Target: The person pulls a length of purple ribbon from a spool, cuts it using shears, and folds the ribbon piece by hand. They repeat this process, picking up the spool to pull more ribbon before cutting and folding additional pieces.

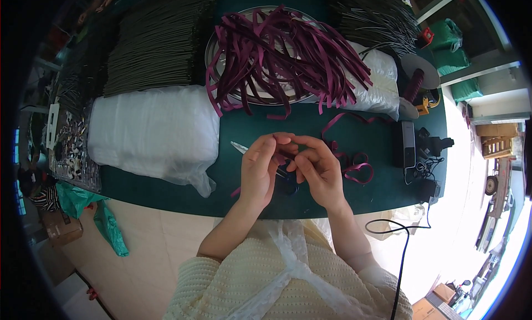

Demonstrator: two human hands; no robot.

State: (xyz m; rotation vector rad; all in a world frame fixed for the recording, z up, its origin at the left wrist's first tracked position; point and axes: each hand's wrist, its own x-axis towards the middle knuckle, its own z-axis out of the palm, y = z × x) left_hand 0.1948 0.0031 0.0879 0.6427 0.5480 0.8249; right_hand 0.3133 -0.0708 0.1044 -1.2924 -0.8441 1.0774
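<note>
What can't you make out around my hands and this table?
In the head view:
Purple ribbon being held: its full shape, partly hidden by the left hand and right hand.
Scissors: their middle, hidden by the left hand.
Round tray: much of its base, under the ribbon pile.
Black cable: one end, cut off by the lower edge.

On the wearer's side of the round tray [209, 49], a strip of green tabletop [247, 124] gives a hand passage. Nearer the wearer lie scissors [238, 147]; a bulky white bundle [154, 132] blocks the tray's near left, curled purple ribbon [364, 165] clutters its near right.
</note>
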